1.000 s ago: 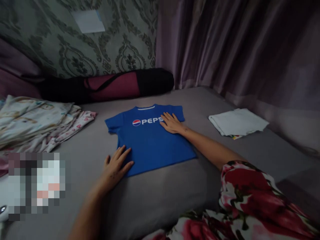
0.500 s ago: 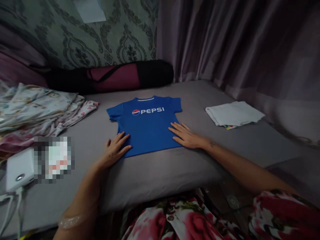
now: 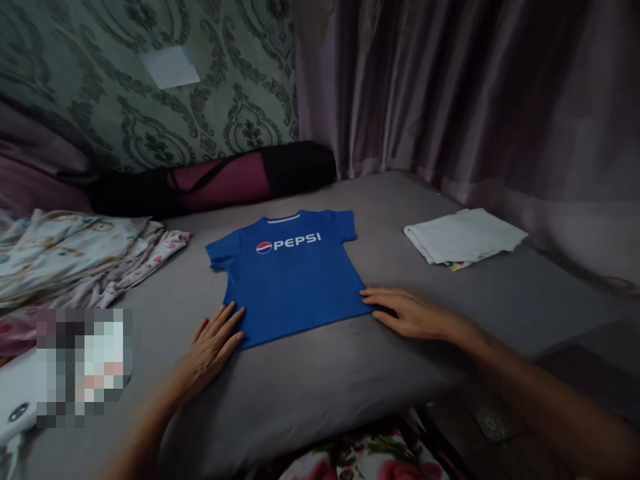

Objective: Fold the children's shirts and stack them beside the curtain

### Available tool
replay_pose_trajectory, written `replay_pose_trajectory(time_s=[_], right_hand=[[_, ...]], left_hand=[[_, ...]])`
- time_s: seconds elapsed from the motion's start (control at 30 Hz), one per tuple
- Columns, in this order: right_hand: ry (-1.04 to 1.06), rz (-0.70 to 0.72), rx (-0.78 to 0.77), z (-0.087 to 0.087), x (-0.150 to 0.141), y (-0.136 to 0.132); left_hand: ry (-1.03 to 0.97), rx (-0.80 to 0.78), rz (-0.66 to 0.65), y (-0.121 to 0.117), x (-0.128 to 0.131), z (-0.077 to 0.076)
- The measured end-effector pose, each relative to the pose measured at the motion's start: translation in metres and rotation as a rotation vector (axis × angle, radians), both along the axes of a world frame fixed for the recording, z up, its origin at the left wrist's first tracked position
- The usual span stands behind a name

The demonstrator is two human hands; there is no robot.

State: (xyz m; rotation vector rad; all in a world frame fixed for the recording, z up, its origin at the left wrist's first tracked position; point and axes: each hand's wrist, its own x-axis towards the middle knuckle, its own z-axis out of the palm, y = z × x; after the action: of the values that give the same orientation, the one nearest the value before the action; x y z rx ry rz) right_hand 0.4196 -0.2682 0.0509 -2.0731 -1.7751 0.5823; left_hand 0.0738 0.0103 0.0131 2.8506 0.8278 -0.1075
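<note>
A small blue T-shirt (image 3: pixel 293 277) with a white PEPSI logo lies spread flat, front up, on a grey bed (image 3: pixel 310 380). My left hand (image 3: pixel 213 347) rests flat with fingers stretched out at the shirt's lower left corner, fingertips touching the hem. At the shirt's lower right corner lies my right hand (image 3: pixel 407 313), also flat with fingers out, touching the hem's edge. Neither hand holds anything.
A folded white cloth (image 3: pixel 463 235) lies to the right. A heap of patterned clothes (image 3: pixel 75 257) sits on the left. A maroon and black long bag (image 3: pixel 215 180) lies by the wall. A white device (image 3: pixel 17 410) is at the lower left. Curtains hang behind.
My right hand has slid down from the shirt's chest by the logo to its lower right corner. The left hand has stayed at the lower left corner.
</note>
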Motion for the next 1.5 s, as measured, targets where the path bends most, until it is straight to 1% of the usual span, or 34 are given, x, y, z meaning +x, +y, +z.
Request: replay_pose_trajectory(time_s=[0.1, 0.17, 0.2, 0.23, 0.3, 0.33, 0.4, 0.43, 0.5, 0.57, 0.63, 0.7, 0.8, 0.87, 0.97, 1.1, 1.2, 1.3, 1.43, 1.5], right_hand=[[0.048, 0.023, -0.049, 0.022, 0.011, 0.019], [0.041, -0.017, -0.077, 0.031, 0.017, 0.037], [0.026, -0.058, -0.084, 0.032, 0.019, 0.047], [0.003, -0.109, -0.087, 0.031, 0.021, 0.056], [-0.056, -0.213, -0.106, 0.023, 0.023, 0.073], [-0.09, -0.268, -0.126, 0.017, 0.023, 0.079], [-0.146, -0.358, -0.169, 0.007, 0.021, 0.087], [-0.165, -0.38, -0.18, 0.003, 0.02, 0.088], [-0.184, -0.393, -0.186, -0.001, 0.016, 0.086], [-0.177, -0.382, -0.188, -0.003, 0.013, 0.082], [-0.153, -0.372, -0.196, -0.003, 0.011, 0.077], [-0.126, -0.358, -0.2, -0.003, 0.01, 0.072], [-0.111, -0.336, -0.192, -0.004, 0.008, 0.066], [-0.112, -0.321, -0.187, -0.005, 0.007, 0.062], [-0.111, -0.289, -0.181, -0.005, 0.005, 0.057], [-0.078, -0.23, -0.171, -0.004, 0.004, 0.053], [-0.062, -0.197, -0.174, -0.004, 0.002, 0.052], [-0.064, -0.19, -0.171, -0.006, 0.002, 0.051], [-0.061, -0.19, -0.187, -0.007, 0.002, 0.051], [-0.053, -0.191, -0.185, -0.006, 0.002, 0.051]], left_hand=[[0.068, -0.05, 0.035, 0.011, 0.011, 0.018], [0.058, -0.068, 0.026, 0.021, 0.027, 0.032], [0.028, -0.08, 0.009, 0.025, 0.037, 0.038], [-0.014, -0.097, -0.01, 0.029, 0.049, 0.043], [-0.108, -0.147, -0.053, 0.033, 0.079, 0.052], [-0.146, -0.169, -0.066, 0.034, 0.096, 0.055], [-0.153, -0.239, -0.156, 0.032, 0.135, 0.058], [-0.152, -0.278, -0.218, 0.03, 0.155, 0.058], [-0.184, -0.315, -0.298, 0.026, 0.197, 0.056], [-0.235, -0.322, -0.342, 0.02, 0.238, 0.051], [-0.24, -0.298, -0.341, 0.014, 0.277, 0.044], [-0.234, -0.269, -0.312, 0.008, 0.314, 0.038], [-0.212, -0.207, -0.14, -0.001, 0.36, 0.03], [-0.2, -0.176, -0.037, -0.006, 0.383, 0.026], [-0.195, -0.151, 0.068, -0.012, 0.407, 0.023], [-0.164, -0.113, 0.201, -0.018, 0.423, 0.021], [-0.18, -0.095, 0.237, -0.019, 0.429, 0.018], [-0.218, -0.109, 0.26, -0.022, 0.433, 0.015], [-0.281, -0.17, 0.284, -0.025, 0.436, 0.015], [-0.325, -0.225, 0.309, -0.022, 0.436, 0.017]])
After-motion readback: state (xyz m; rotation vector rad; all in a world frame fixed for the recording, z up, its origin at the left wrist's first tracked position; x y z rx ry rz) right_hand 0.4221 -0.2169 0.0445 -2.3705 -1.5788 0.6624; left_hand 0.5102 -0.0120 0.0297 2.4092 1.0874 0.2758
